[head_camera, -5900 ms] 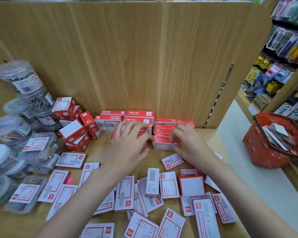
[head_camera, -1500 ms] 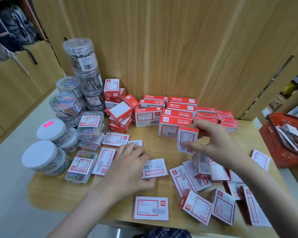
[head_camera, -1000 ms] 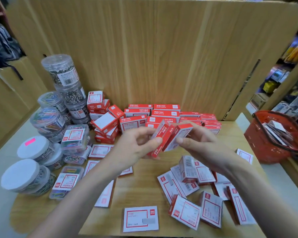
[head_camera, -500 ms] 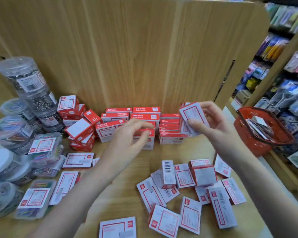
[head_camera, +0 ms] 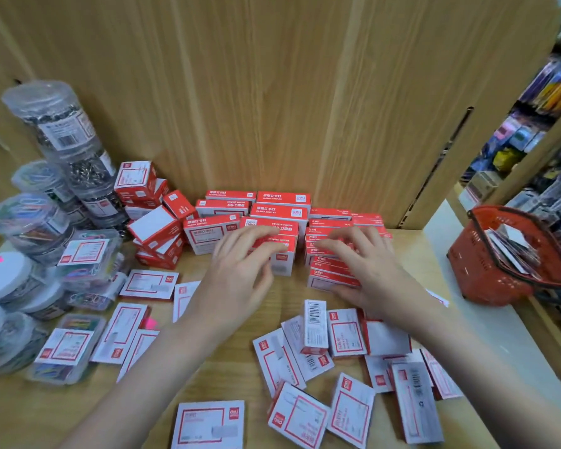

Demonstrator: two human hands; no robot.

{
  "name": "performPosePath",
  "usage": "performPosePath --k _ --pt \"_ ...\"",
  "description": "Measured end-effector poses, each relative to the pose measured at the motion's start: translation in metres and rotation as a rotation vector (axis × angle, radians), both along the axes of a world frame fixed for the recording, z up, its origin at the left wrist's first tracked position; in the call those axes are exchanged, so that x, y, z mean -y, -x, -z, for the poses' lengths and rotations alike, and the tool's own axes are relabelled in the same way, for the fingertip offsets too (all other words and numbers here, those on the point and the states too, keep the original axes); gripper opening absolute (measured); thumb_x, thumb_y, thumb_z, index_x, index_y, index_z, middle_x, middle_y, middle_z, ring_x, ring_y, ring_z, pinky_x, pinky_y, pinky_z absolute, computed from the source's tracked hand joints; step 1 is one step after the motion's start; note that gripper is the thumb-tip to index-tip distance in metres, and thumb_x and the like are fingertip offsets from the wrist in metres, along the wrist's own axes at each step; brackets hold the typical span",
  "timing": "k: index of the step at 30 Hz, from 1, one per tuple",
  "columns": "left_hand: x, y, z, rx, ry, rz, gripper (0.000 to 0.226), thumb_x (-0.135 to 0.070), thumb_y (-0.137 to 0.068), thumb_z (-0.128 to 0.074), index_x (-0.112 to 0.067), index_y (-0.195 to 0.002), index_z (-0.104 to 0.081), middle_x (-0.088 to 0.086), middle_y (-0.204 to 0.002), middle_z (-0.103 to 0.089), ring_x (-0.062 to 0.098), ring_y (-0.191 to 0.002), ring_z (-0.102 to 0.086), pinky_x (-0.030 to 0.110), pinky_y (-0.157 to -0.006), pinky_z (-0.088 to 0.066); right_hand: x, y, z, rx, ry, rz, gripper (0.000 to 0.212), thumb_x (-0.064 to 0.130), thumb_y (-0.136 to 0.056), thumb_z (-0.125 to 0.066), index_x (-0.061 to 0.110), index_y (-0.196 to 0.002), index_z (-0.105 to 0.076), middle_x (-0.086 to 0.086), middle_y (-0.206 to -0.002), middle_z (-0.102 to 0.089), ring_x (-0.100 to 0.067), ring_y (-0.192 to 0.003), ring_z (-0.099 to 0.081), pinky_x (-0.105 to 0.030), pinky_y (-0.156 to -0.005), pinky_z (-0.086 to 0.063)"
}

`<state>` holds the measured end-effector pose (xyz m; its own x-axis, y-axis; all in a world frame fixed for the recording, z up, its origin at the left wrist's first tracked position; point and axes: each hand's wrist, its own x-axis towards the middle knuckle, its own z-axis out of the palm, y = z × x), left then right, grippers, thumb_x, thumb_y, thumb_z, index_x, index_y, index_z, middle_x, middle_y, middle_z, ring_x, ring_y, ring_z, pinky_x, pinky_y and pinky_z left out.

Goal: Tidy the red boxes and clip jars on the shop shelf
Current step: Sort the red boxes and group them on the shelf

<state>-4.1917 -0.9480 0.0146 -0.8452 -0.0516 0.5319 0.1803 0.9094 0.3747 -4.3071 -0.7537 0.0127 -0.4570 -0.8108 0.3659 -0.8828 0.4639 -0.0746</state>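
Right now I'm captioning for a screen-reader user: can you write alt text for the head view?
A person's left hand and right hand rest on stacked red boxes against a wooden shelf's back wall. More boxes lie scattered in front, clip jars stand left, a red basket right.

Wood-grain shelf [head_camera: 305, 108], seemingly cardboard boxes [head_camera: 208, 424], clear-plastic jars [head_camera: 55, 124].

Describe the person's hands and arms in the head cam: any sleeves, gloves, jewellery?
Both arms are bare from the bottom edge of the picture up to the wrists; no sleeve shows. The left hand and right hand wear no gloves. No ring, watch or bracelet is visible on the fingers or wrists. Fingernails look short and unpainted, though the picture is slightly blurred.
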Motion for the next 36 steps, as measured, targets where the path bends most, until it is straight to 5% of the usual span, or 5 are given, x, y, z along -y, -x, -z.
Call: performPosePath --k 4,10,15,25,36 --pt "-0.013 -0.018 -0.006 -0.068 -0.112 0.066 0.027 -0.006 -0.083 -0.044 -0.011 -0.099 -0.066 0.001 -0.111 -0.057 0.017 -0.104 -0.053 0.027 -0.090 -0.039 -0.015 0.005 -0.003 0.151 0.017 0.030 0.057 0.056 -0.069 -0.052 0.028 -0.117 -0.040 -0.008 -0.115 -0.055 -0.031 -0.105 -0.046 -0.052 -0.083 -0.046" --pt "-0.012 -0.029 0.003 0.325 -0.322 0.319 0.038 -0.045 -0.083 -0.052 -0.043 -0.120 -0.049 -0.027 -0.127 -0.042 0.001 -0.124 -0.041 0.012 -0.099 -0.029 -0.051 -0.015 -0.034 0.490 0.060 -0.004 0.032 0.039 -0.073 -0.071 0.022 -0.097 -0.061 0.011 -0.097 -0.061 -0.001 -0.089 -0.050 -0.008 -0.077 -0.036" --pt "-0.025 -0.010 0.007 0.619 -0.197 0.419 0.064 -0.056 -0.071 -0.068 -0.049 -0.125 -0.036 -0.029 -0.130 -0.035 -0.007 -0.121 -0.036 0.018 -0.098 -0.034 -0.050 -0.046 -0.022 0.531 -0.265 0.048 0.049 0.040 -0.072 -0.072 0.025 -0.114 -0.051 0.009 -0.116 -0.054 -0.009 -0.109 -0.040 -0.028 -0.093 -0.035" --pt "-0.006 -0.017 0.007 0.389 -0.476 0.143 0.055 -0.060 -0.053 -0.069 -0.047 -0.099 -0.044 -0.019 -0.095 -0.061 0.004 -0.084 -0.058 0.017 -0.071 -0.046 -0.038 -0.048 -0.033 1.034 0.552 0.000 0.031 0.020 -0.069 -0.074 0.026 -0.093 -0.056 -0.009 -0.110 -0.055 -0.014 -0.093 -0.063 -0.029 -0.081 -0.052" --pt "0.052 -0.076 -0.003 0.069 -0.577 -0.206 0.054 -0.059 -0.057 -0.065 -0.057 -0.109 -0.053 -0.021 -0.106 -0.058 0.000 -0.083 -0.060 0.021 -0.080 -0.051 0.070 -0.045 -0.065 0.870 0.407 -0.192 0.055 0.008 -0.064 -0.082 0.027 -0.104 -0.048 0.015 -0.106 -0.056 -0.017 -0.082 -0.059 -0.032 -0.077 -0.052"
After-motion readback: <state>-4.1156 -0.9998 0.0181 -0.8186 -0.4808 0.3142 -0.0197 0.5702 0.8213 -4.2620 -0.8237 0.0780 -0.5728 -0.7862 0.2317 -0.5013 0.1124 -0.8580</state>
